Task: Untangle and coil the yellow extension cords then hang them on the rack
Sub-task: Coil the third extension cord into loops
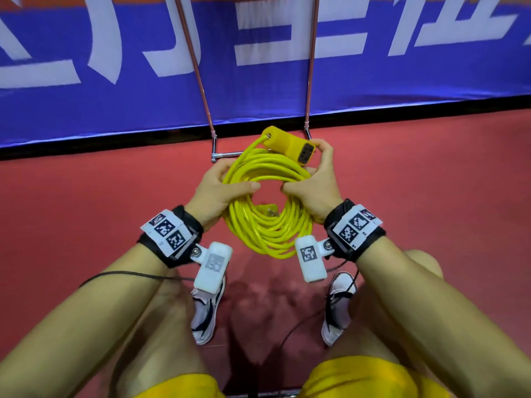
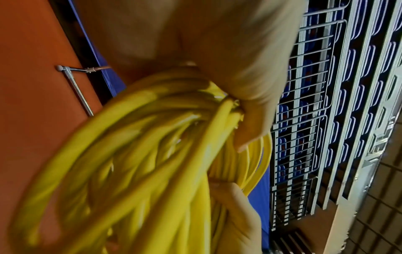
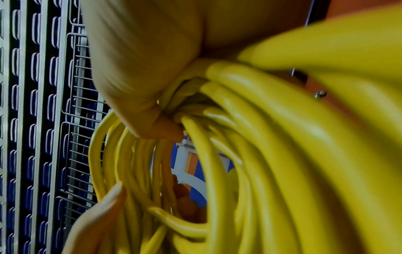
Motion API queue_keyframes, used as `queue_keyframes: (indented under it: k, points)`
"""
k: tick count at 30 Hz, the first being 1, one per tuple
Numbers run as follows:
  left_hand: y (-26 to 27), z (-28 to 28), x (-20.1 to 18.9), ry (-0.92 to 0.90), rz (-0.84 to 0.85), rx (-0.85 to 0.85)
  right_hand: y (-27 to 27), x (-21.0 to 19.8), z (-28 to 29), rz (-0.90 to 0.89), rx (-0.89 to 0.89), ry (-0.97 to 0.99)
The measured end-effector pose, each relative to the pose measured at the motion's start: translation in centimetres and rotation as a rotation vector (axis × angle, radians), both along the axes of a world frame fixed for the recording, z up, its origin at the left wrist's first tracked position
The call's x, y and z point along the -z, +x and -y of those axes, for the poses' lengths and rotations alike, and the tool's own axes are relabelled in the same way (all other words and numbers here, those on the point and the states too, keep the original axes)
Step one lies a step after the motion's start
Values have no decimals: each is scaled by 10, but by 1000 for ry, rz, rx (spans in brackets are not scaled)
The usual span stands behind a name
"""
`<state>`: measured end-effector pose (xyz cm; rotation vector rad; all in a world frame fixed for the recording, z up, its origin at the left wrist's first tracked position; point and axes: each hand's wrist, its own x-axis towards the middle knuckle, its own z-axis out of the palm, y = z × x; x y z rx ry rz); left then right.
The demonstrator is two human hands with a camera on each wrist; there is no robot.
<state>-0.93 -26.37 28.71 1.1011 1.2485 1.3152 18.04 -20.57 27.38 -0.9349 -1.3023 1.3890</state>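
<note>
- Fingers of the left hand (image 1: 214,193) curl around the left side of the yellow cord coil (image 1: 267,225), with the thumb laid across the top strands, at the middle of the head view.
- Fingers of the right hand (image 1: 311,185) wrap the right side of the same coil, and its upper fingers also pinch the yellow socket block (image 1: 290,145) at the coil's top edge.
- Both hands hold the coil up off the red floor (image 1: 86,211), between the two wrists, just above the centre of the frame.
- The socket block points its dark face toward the right hand, and one strand runs out of its far end back into the loops.
- A small yellow plug end shows through the coil's open middle, too blurred to tell more.
- Behind the coil, two thin metal rack legs (image 1: 198,70) rise to the upper part of the frame, joined by a short bar on the floor.
- A blue banner (image 1: 86,90) with white lettering fills the upper half of the frame.
- In the left wrist view, the thumb presses over the bundled strands (image 2: 152,128); wire grid shelving (image 2: 315,103) stands at the right.
- In the right wrist view, the loops (image 3: 250,137) fill the frame, gripped at the upper centre.
- Two white shoes (image 1: 205,314) stand on the floor in the lower part of the head view.
</note>
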Motion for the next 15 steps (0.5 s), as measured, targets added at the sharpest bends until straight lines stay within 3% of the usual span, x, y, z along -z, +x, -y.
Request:
queue_keyframes:
  k: [7, 15]
  points:
    - [-1, 0, -47, 102, -161, -97, -12, -40, 8, -64, 95, 51]
    - [0, -12, -139, 288, -257, -124, -12, -137, 0, -74, 128, 133]
